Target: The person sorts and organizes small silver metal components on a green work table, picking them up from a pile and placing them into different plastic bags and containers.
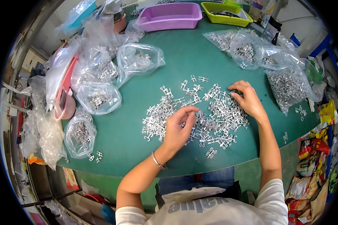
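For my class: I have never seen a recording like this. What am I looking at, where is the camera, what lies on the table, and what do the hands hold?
No machine here: a person works with bare hands. The one picture comes from a fisheye camera on the person's head, looking down, so straight edges bend. On the green table lies a pile of small metal parts, with clear bags of the same parts around it, and a purple basket and a yellow tray at the far edge. The left hand pinches something small from the pile, too small to tell. The right hand rests its fingertips on the pile.
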{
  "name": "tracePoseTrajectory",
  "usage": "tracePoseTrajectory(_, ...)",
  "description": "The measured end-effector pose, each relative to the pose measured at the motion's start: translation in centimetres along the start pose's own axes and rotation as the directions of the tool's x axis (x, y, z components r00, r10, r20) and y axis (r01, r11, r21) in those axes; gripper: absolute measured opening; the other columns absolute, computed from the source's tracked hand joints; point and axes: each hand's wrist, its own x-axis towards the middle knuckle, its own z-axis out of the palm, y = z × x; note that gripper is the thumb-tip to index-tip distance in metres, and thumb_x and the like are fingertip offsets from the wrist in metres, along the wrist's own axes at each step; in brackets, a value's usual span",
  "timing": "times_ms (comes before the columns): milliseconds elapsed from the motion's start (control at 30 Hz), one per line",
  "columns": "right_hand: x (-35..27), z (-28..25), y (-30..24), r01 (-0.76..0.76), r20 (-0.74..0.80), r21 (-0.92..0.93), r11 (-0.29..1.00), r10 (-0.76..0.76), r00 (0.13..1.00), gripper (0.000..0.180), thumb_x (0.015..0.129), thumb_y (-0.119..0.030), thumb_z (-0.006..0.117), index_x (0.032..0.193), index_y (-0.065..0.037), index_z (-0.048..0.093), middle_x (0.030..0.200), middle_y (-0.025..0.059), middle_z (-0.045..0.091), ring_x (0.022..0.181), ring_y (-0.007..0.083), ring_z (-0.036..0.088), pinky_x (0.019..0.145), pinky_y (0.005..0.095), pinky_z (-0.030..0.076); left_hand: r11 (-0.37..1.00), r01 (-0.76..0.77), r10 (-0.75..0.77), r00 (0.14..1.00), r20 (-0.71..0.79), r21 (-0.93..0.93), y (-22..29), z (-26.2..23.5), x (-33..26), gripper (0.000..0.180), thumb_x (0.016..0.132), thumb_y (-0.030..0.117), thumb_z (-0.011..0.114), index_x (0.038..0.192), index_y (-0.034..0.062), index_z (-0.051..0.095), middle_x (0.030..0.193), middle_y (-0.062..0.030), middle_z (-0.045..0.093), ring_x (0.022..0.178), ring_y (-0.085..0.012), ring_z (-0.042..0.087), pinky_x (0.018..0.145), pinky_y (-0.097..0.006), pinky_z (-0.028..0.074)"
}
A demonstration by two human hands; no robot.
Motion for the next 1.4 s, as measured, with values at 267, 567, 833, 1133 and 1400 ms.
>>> tracePoseTrajectory(267, -1.2, 1.7, -3.7, 0.323, 0.207, 0.016, 0.946, -0.319, 0.925, 0.026, 0.071, -0.014, 0.070, 0.093, -0.003, 0.061, 0.098, 0.0062, 0.055, 0.092, 0.0236, 0.048, 0.079, 0.0354, 0.038, 0.794, -0.194, 0.085, 0.974, 0.210, 0.577, 0.7, 0.0, 0.3, 0.034, 0.071, 0.013, 0.072, 0.102, 0.0103, 0.059, 0.104, -0.0039, 0.054, 0.056, -0.0145, 0.053, 0.050, -0.028, 0.043)
tracePoseTrajectory(567, -0.5, 0.4, -2.1, -0.055, 0.076, 0.238, 0.970, 0.038, 0.996, 0.015, 0.075, 0.001, 0.059, 0.090, -0.001, 0.062, 0.079, 0.0096, 0.059, 0.076, 0.0229, 0.055, 0.074, 0.0332, 0.043, 0.720, -0.230, 0.038, 0.955, 0.294, 0.655, 0.7, -0.2, -0.2, 0.021, 0.073, 0.006, 0.068, 0.091, 0.0084, 0.056, 0.105, -0.0051, 0.054, 0.056, -0.0209, 0.057, 0.050, -0.031, 0.046)
tracePoseTrajectory(833, -0.9, 2.8, -3.7, 0.346, 0.053, -0.040, 0.937, -0.344, 0.938, 0.012, 0.076, -0.004, 0.061, 0.085, -0.002, 0.054, 0.094, 0.0099, 0.056, 0.093, 0.0293, 0.050, 0.083, 0.0365, 0.037, 0.959, 0.037, -0.008, 0.994, -0.106, 0.279, -0.7, -1.3, 0.4, 0.018, 0.082, 0.001, 0.059, 0.098, -0.0017, 0.052, 0.067, -0.0063, 0.054, 0.044, -0.0051, 0.042, 0.043, -0.023, 0.032)
tracePoseTrajectory(1133, -0.4, 0.7, -0.7, -0.140, 0.043, 0.641, 0.755, 0.148, 0.988, 0.009, 0.078, 0.000, 0.059, 0.087, 0.000, 0.058, 0.085, 0.0046, 0.055, 0.078, 0.0136, 0.053, 0.072, 0.0262, 0.042, 0.989, 0.103, -0.090, 0.989, -0.120, 0.104, 0.0, -1.4, 0.7, 0.021, 0.085, 0.000, 0.053, 0.107, -0.0003, 0.052, 0.075, -0.0012, 0.054, 0.052, -0.0006, 0.045, 0.044, -0.019, 0.031)
tracePoseTrajectory(1400, -0.4, 2.5, -3.2, 0.323, -0.017, -0.014, 0.946, -0.323, 0.946, 0.018, 0.075, -0.002, 0.061, 0.093, -0.005, 0.064, 0.103, 0.0089, 0.053, 0.099, 0.0268, 0.048, 0.084, 0.0356, 0.039, 0.994, 0.087, -0.070, 0.975, -0.211, 0.072, 0.7, -1.8, 1.0, 0.027, 0.085, -0.005, 0.048, 0.111, -0.0013, 0.051, 0.087, 0.0005, 0.045, 0.058, 0.0011, 0.039, 0.048, -0.015, 0.030)
